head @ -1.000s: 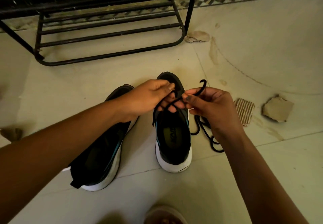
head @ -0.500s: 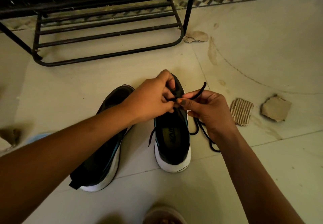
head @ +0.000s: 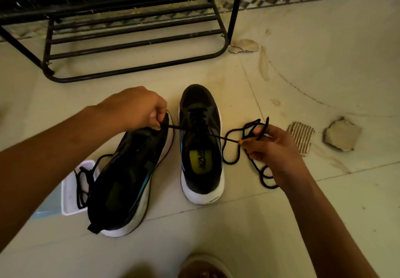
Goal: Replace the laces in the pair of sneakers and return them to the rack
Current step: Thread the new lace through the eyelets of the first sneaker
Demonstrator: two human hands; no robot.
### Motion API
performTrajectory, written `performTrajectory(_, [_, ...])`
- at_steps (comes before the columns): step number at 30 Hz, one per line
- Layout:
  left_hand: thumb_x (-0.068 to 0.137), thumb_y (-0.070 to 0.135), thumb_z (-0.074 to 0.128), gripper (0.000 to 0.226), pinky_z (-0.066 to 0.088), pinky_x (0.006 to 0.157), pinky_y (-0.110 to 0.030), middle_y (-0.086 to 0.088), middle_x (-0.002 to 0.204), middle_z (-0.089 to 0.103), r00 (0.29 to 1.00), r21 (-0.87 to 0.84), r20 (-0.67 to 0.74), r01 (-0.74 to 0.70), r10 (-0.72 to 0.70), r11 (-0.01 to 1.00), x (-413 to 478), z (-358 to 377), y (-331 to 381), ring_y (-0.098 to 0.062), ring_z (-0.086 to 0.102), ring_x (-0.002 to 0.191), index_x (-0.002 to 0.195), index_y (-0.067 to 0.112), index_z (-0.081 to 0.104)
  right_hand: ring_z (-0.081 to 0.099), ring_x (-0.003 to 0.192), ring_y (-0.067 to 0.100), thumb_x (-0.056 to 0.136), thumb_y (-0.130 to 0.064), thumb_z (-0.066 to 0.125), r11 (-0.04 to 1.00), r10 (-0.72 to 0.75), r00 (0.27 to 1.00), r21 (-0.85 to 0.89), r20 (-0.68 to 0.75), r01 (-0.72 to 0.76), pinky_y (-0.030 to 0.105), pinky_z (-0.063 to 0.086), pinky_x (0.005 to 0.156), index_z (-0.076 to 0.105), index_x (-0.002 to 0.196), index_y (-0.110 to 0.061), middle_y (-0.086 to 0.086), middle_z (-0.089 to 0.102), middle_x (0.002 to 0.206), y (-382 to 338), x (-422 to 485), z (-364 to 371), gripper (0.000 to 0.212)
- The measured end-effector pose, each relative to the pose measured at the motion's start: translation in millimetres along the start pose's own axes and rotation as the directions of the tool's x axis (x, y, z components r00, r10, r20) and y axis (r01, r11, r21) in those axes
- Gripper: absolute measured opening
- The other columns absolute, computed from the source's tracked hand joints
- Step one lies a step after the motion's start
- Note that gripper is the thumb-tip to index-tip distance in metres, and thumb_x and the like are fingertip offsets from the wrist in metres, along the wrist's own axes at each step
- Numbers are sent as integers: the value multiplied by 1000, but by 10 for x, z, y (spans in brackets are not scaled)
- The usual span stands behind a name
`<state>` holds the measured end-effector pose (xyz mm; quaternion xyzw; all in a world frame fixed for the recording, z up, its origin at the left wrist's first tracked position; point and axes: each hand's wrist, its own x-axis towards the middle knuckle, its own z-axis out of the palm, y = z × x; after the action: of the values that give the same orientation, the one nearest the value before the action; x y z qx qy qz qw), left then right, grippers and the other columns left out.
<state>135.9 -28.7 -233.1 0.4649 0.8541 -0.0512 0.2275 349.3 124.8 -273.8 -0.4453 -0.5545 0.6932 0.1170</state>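
My left hand (head: 132,108) pinches one end of the black lace (head: 227,139), my right hand (head: 275,147) the other, its grip also closed on slack loops. The lace runs taut across the centre sneaker (head: 201,169); which eyelets it passes I cannot tell. The second sneaker (head: 127,176) lies left of centre, toe hidden under my left hand. The rack (head: 134,69) stands upper left, top cut off.

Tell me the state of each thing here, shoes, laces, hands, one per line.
Right sneaker: upright on floor, partly laced.
Left sneaker: tilted on its side, beside it.
Lace: pulled taut across right sneaker.
Left hand: pinches one lace end.
Right hand: pinches the other side, slack looped.
Second lace: loose over tray.
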Motion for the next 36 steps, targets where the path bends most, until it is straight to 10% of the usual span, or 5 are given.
performTrajectory(6, [88,23,54,8,25,53,-27,4,69,49,980,199,-196,17,23,980,-26,-26,102,-14,44,64,94,23,48,52,64,19,74,13,66,999,45,999,15,13,-45,27,43,59,48,80,-13,10,56,69,32,-21,26,33])
performTrajectory(8, [85,12,56,13,33,57,-23,0,65,55,965,-199,-260,-69,16,978,-28,-75,162,-13,49,59,91,21,48,54,65,21,75,13,65,999,40,999,2,12,-40,30,43,62,48,80,-13,9,59,66,17,1,6,32])
performTrajectory(15, [91,-6,40,27,30,35,-15,7,47,38,992,-972,-108,-91,-64,218,-110,-198,96,-3,30,38,83,18,50,53,58,16,75,9,69,998,37,999,-40,-5,-37,28,45,60,49,83,-13,4,57,63,80,46,-5,31])
performTrajectory(21, [82,28,67,29,43,89,-32,6,110,56,998,-152,-45,-58,52,987,-49,-167,-139,-19,51,110,109,31,59,52,49,1,75,-27,77,849,-240,966,-503,-94,162,11,42,52,49,84,-22,1,62,64,192,80,-29,30])
performTrajectory(36, [97,31,42,23,41,77,-31,-1,90,50,959,41,-142,-243,247,969,62,293,336,-18,52,87,86,13,50,52,64,-1,87,-21,65,493,-343,879,-733,332,469,10,39,61,70,103,-21,-11,63,83,199,33,194,17])
